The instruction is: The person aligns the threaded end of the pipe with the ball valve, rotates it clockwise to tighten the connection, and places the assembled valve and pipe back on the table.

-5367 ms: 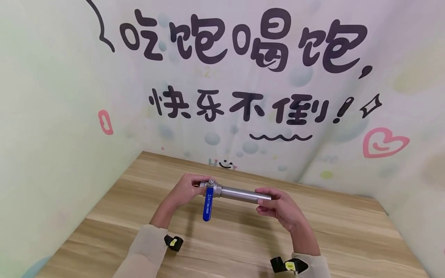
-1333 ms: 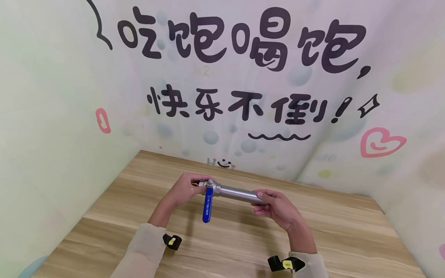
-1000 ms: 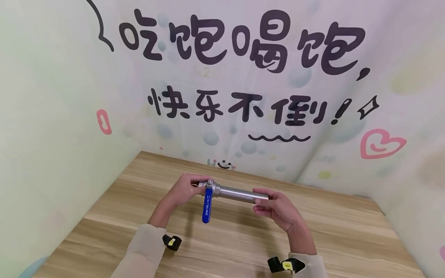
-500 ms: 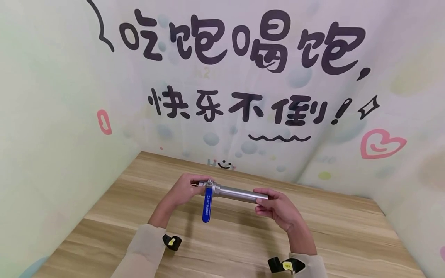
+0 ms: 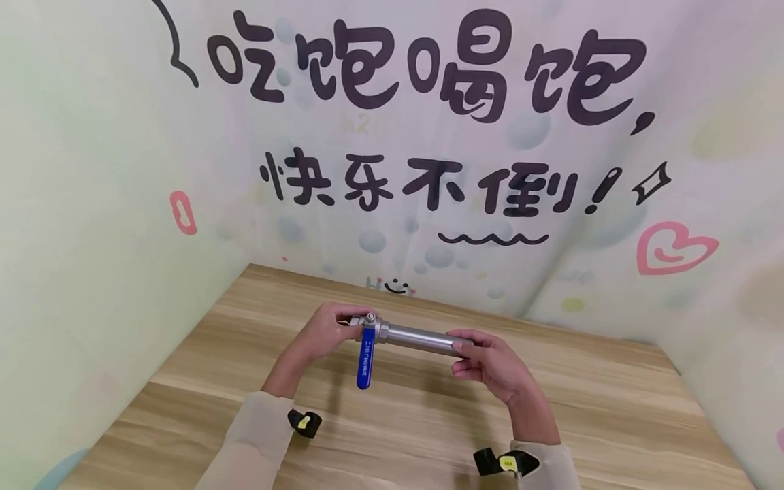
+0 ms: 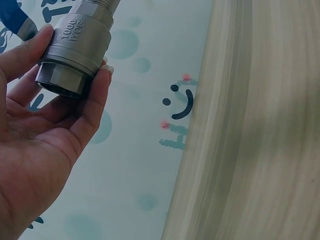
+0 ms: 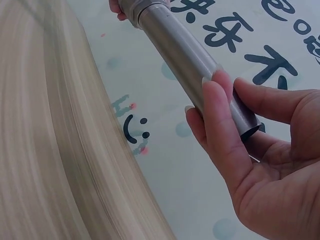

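A steel ball valve [image 5: 376,328] with a long blue lever handle [image 5: 365,361] is joined to a straight steel pipe [image 5: 419,338]. My left hand [image 5: 324,331] grips the valve body at its free end; in the left wrist view the valve body [image 6: 75,45] shows raised "1000 WOG" lettering and an open hex end between thumb and fingers. At the other end, my right hand [image 5: 490,361] grips the pipe, its thumb along the near side. The right wrist view shows fingers [image 7: 220,130] curled round the pipe [image 7: 185,55] near its open end. Both parts are held above the table.
Below lies a wood-grain table [image 5: 392,422]. A pale printed cloth wall [image 5: 380,265] with black lettering stands right behind it, with more cloth on the left and right. Each sleeve carries a black wrist camera [image 5: 304,423].
The left hand keeps its hold on the valve, and the lever still points toward me. The right hand's thumb and fingers have shifted round the pipe's end between frames.
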Motion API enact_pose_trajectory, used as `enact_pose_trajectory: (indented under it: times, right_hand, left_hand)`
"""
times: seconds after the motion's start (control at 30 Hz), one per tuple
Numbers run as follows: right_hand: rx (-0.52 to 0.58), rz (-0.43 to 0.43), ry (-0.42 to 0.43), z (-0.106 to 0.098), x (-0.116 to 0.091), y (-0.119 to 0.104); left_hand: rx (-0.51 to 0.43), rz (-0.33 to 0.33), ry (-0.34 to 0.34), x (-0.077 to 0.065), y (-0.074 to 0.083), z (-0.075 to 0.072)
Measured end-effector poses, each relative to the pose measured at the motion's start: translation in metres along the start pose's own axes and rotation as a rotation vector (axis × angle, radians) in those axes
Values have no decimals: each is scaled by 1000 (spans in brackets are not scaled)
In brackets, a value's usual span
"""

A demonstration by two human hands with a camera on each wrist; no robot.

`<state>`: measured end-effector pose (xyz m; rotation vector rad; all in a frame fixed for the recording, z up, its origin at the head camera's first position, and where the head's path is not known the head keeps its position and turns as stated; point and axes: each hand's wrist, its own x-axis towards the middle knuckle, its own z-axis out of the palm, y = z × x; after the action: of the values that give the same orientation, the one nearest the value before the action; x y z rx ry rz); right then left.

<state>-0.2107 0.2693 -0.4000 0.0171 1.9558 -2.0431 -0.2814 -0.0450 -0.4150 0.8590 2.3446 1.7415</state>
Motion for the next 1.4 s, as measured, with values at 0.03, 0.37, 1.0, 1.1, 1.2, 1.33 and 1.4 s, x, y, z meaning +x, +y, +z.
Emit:
enact_pose_trajectory:
  times: [0.03, 0.37, 1.0, 1.1, 1.2, 1.33, 1.4]
  right_hand:
    - [-4, 2, 3, 0, 0, 0]
    - [-12, 33, 46, 1, -1, -1]
    - [75, -41, 60, 2, 2, -1]
    - [77, -50, 34, 2, 2, 0]
    - [71, -51, 34, 2, 1, 0]
    - [55, -46, 45, 2, 1, -1]
    - [47, -43, 43, 1, 0, -1]
  left_hand:
    - [2, 2, -1, 0, 0, 0]
    - [14, 7, -6, 1, 0, 0]
    - [13, 0, -5, 0, -1, 1]
    - [18, -4, -3, -1, -1, 0]
    - [25, -8, -4, -1, -1, 0]
    - [27, -4, -6, 0, 0, 0]
    - [26, -6, -8, 0, 0, 0]
